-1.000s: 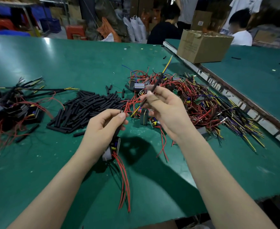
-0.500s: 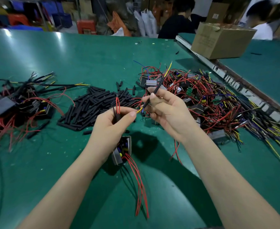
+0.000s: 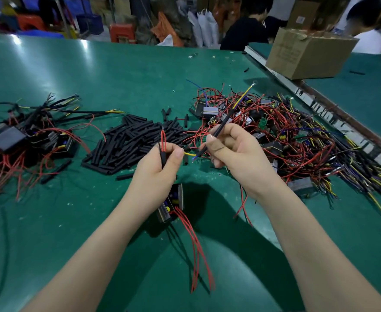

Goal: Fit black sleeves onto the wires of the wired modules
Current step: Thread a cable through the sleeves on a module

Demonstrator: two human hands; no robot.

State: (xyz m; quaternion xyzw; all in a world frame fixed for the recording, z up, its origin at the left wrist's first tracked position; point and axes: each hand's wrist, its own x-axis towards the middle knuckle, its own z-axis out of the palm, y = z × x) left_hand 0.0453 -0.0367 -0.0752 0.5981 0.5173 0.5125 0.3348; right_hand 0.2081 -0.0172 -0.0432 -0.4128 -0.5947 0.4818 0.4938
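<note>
Sleeving in progress — right hand [image 3: 232,152] pinches a black sleeve [image 3: 218,129] threaded over the yellow wire [image 3: 244,95], whose ringed end sticks out above. Left hand [image 3: 162,167] grips a second sleeve with a red wire loop [image 3: 163,140] and the wire's near end; the module [image 3: 170,203] hangs below it over the green bench [image 3: 50,221]. Spare sleeves [image 3: 131,143] lie piled just beyond. Advice: keep the wire taut and straight — slide the sleeve along it toward the module without kinking.

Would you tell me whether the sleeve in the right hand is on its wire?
On: the black sleeve has yellow wire emerging from both ends.
</note>
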